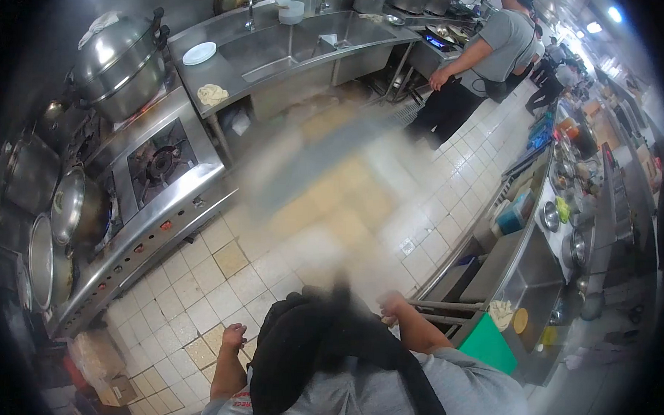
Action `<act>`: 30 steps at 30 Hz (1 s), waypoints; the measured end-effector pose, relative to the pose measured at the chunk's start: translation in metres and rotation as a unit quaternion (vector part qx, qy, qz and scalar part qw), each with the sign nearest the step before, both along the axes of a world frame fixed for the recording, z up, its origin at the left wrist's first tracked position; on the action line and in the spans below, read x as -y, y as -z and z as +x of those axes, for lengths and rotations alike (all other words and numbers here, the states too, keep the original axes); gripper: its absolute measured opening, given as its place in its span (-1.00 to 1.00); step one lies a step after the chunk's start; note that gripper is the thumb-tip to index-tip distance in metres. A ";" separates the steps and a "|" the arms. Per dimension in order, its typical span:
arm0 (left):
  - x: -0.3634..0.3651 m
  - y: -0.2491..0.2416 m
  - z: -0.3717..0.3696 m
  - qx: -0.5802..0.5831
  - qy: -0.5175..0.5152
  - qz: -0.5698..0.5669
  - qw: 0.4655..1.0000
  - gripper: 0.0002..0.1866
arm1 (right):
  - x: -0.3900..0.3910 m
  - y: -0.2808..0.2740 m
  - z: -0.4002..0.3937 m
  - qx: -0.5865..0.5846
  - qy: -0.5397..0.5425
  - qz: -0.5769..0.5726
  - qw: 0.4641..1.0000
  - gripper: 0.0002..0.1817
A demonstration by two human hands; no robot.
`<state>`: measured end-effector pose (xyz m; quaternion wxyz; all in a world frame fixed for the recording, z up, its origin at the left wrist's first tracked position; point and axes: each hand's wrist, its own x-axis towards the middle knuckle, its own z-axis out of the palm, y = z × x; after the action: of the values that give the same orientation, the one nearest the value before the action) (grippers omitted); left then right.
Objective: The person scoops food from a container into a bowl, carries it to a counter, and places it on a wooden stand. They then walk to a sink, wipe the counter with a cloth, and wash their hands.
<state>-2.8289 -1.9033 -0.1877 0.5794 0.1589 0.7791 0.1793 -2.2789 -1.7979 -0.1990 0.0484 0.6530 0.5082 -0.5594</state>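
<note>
My left hand [234, 336] hangs low beside my body over the tiled floor. Its fingers are loosely bent and a little apart, and nothing shows in them. On the other side, my right hand [393, 305] is curled closed near the rails at the end of the right-hand counter. Whatever it may hold is hidden. Black cloth [320, 339] on my chest covers the space between my arms. A pale blur smears the middle of the view.
Left stands a steel stove [162, 161] with a large lidded pot [117, 65]. A sink counter [241, 76] bears a white plate [200, 53] and a cloth [212, 94]. A co-worker [498, 49] stands ahead. A green board [488, 345] lies near my right arm.
</note>
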 end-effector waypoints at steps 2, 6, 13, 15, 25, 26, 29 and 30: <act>0.000 0.001 0.000 0.000 -0.003 -0.003 1.000 -0.52 | 0.002 -0.003 -0.002 0.003 0.011 0.012 1.000 -0.69; 0.001 0.002 -0.001 0.002 -0.008 -0.006 1.000 -0.52 | 0.002 0.003 0.003 -0.018 -0.012 0.021 1.000 -0.69; 0.000 0.000 0.001 0.002 -0.005 -0.005 1.000 -0.50 | 0.004 0.011 0.005 0.009 -0.042 0.043 0.998 -0.71; 0.001 0.005 0.000 0.020 -0.011 -0.004 1.000 -0.50 | 0.005 0.017 0.008 -0.002 -0.056 0.056 0.997 -0.70; 0.001 0.001 0.003 0.006 0.008 -0.001 1.000 -0.52 | 0.005 -0.002 0.002 -0.006 -0.010 0.032 0.999 -0.71; 0.002 0.000 0.004 0.000 0.008 0.002 1.000 -0.51 | 0.006 -0.002 0.002 -0.004 -0.011 0.038 0.999 -0.71; 0.001 -0.001 0.005 -0.001 0.004 0.000 1.000 -0.51 | 0.006 -0.017 -0.002 -0.012 0.013 0.029 0.999 -0.70; 0.001 -0.001 0.005 0.003 0.000 -0.004 1.000 -0.51 | 0.005 -0.025 -0.005 -0.022 0.038 0.014 0.999 -0.70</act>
<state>-2.8239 -1.9047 -0.1868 0.5821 0.1561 0.7782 0.1763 -2.2840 -1.8026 -0.1740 0.0070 0.6597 0.4920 -0.5680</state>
